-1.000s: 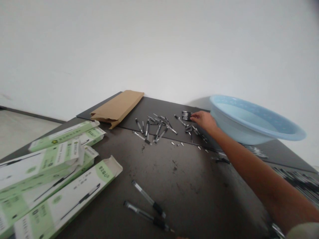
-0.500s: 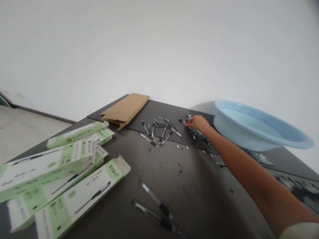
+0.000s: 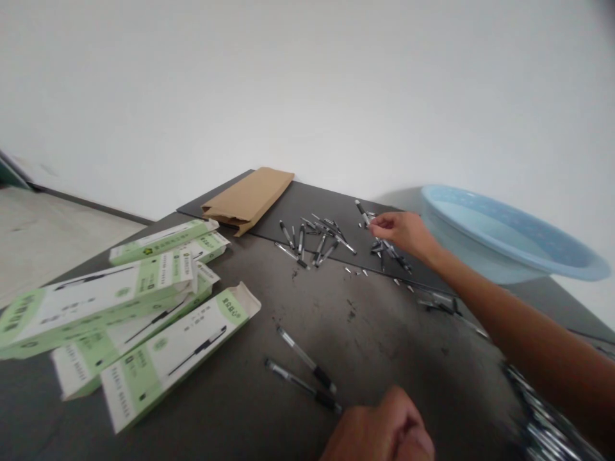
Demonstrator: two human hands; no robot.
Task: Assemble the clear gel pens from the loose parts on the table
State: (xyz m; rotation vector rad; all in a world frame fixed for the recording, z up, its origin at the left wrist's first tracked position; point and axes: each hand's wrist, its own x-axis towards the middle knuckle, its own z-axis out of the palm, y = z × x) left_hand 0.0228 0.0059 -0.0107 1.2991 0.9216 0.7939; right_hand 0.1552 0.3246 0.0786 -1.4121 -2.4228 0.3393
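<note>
My right hand [image 3: 403,232] is stretched out over the dark table, its thumb and fingers pinching a pen [image 3: 361,210] with a black grip section that points up and away to the left. Under and beside that hand lies a small heap of pens [image 3: 396,256]. At the bottom edge my left hand [image 3: 379,429] is closed, fingers curled in; whatever it may hold is hidden. Just left of it, two clear pens with black grips [image 3: 307,365] lie side by side. A loose cluster of pens [image 3: 319,237] is spread left of my right hand, with small metallic tips [image 3: 358,273] in front.
Green and white pen boxes [image 3: 182,346] are stacked at the left. A brown paper envelope [image 3: 250,195] lies at the back. The light blue basin [image 3: 480,256] stands at the right rear, against the white wall. More pens [image 3: 548,416] are piled, blurred, at lower right.
My left hand has come into view at the bottom. My right hand has shifted slightly right, and the pen in it now tilts up. The whole view has moved a little.
</note>
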